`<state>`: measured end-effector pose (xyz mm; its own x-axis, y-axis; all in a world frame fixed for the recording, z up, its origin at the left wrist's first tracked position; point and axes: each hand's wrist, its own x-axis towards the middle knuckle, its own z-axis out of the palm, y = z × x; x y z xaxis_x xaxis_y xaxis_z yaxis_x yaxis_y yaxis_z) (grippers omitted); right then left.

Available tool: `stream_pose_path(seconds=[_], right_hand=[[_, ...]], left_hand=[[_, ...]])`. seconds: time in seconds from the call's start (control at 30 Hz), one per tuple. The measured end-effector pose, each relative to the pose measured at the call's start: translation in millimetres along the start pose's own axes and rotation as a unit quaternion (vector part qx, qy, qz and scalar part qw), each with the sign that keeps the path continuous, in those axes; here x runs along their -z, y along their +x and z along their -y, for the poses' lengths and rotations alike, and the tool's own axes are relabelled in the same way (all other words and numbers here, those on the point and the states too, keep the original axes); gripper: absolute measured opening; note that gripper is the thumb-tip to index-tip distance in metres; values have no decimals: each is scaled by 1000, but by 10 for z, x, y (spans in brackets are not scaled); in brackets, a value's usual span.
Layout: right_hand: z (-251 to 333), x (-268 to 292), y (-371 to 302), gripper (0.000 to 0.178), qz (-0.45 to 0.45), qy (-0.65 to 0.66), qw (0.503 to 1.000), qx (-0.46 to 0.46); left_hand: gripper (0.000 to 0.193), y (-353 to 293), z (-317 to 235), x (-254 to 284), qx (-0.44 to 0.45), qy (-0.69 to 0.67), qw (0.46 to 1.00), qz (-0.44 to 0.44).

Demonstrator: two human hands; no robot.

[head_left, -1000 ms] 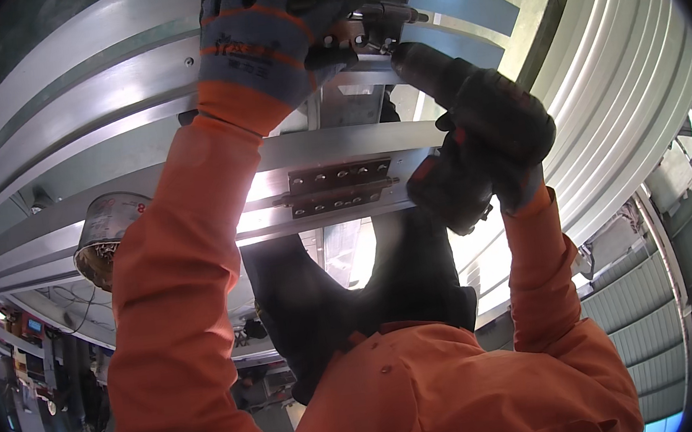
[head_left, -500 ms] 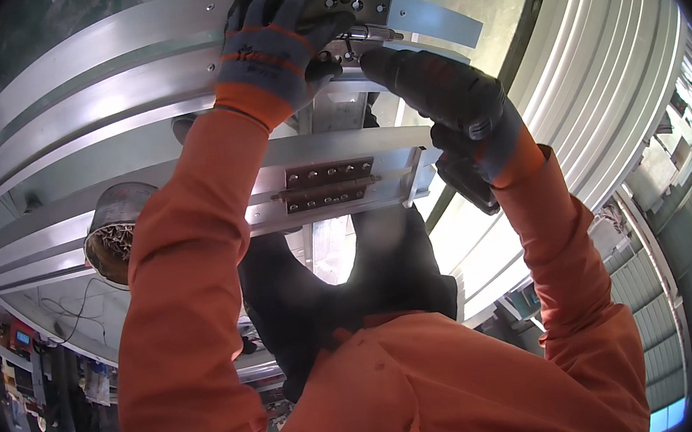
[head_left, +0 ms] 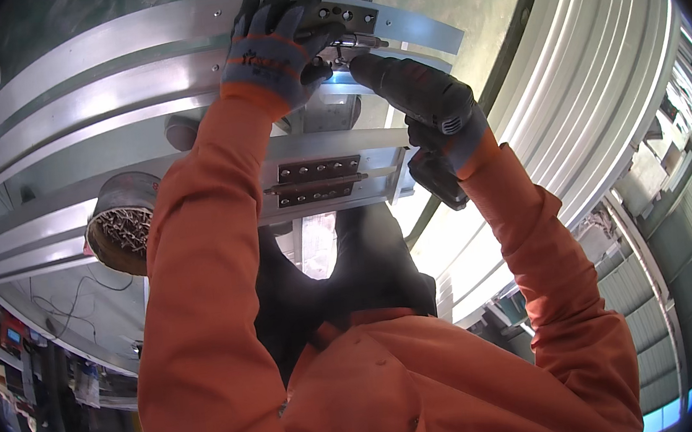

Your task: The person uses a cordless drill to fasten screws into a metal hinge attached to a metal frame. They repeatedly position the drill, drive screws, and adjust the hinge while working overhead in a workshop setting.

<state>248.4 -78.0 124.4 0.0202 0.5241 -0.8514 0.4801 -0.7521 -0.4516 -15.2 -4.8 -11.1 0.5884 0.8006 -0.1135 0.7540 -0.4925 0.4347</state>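
Note:
My left hand (head_left: 269, 57), in a grey and orange glove with dark fingertips, lies over a curved metal profile (head_left: 133, 36). Its fingers are spread, and the thumb is beside a hinge (head_left: 349, 18) with round holes. My right hand (head_left: 465, 148), gloved alike, is closed round the grip of a dark cordless drill (head_left: 422, 94). The drill's nose points left at the hinge's lower leaf, close to my left thumb. Whether the bit sits in a screw is too small to tell. Nearer to me, a second hinge (head_left: 319, 180) is fixed to another profile with several screws.
A round can (head_left: 126, 191) of screws stands on the profiles by my left forearm. Long pale ribbed profiles (head_left: 578, 99) are stacked to the right. A thin cable (head_left: 69, 312) lies at the left, below the can. Shelves with tools fill the lower left.
The view has shifted slightly. The drill's nose and my right hand have come a little left and stay by the hinge. My left hand keeps its place on the profile.

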Motion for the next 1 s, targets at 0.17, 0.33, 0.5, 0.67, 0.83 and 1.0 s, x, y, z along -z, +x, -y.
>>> stream_pose_path(seconds=[0.17,0.33,0.5,0.67,0.83,1.0], right_hand=[[80,-120,-1,49,-22,-196,951,238],[110,-340,-166,42,-72,-234,945,216],[124,-338,-190,42,-38,-272,951,141],[106,-382,-150,42,-56,-294,944,138],[32,-319,-75,46,-68,-269,941,194],[581,-127,-65,47,40,-301,953,18]], left_hand=[[67,10,4,9,-5,-1,1000,4],[71,-16,16,8,-1,4,1000,-10],[72,-10,26,-79,-17,-9,999,-45],[70,2,50,-42,-8,-12,999,-36],[67,15,-1,-14,-5,-16,1000,-12],[56,-24,35,-18,0,-5,1000,-6]])
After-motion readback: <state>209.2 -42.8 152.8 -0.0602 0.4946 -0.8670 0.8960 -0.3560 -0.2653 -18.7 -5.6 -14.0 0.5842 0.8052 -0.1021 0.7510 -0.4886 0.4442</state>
